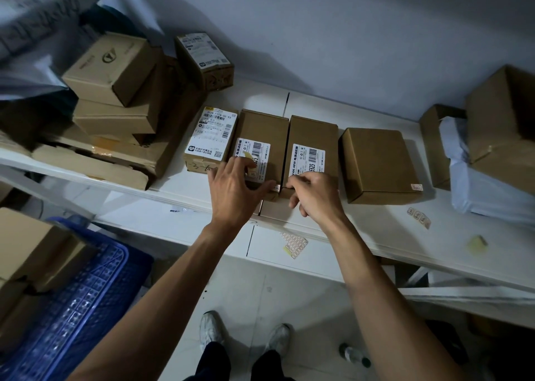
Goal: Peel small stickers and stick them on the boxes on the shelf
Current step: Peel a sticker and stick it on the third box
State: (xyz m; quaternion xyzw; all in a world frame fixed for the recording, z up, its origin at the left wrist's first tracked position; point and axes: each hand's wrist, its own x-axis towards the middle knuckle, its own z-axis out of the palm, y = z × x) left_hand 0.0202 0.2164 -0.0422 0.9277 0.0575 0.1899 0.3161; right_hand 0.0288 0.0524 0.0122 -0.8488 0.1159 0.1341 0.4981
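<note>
Three small brown boxes lie side by side on the white shelf [362,224]. My left hand [231,189] rests spread on the near end of the middle-left box [265,129], with a yellowish backing strip [249,157] between its fingers. A small sticker [276,188] sits on that box's front corner by my thumb. My right hand [314,195] presses with curled fingers on the near edge of the neighbouring box [314,133]. Whether a sticker lies under its fingertips is hidden. A third box [376,160] to the right carries a small sticker [416,187].
A sticker sheet [293,243] lies at the shelf's front edge, a short sticker strip [419,217] and a yellow scrap [477,244] further right. A labelled box [211,137] and stacked cartons [115,100] stand left, larger cartons [500,126] right. A blue crate [81,302] stands lower left.
</note>
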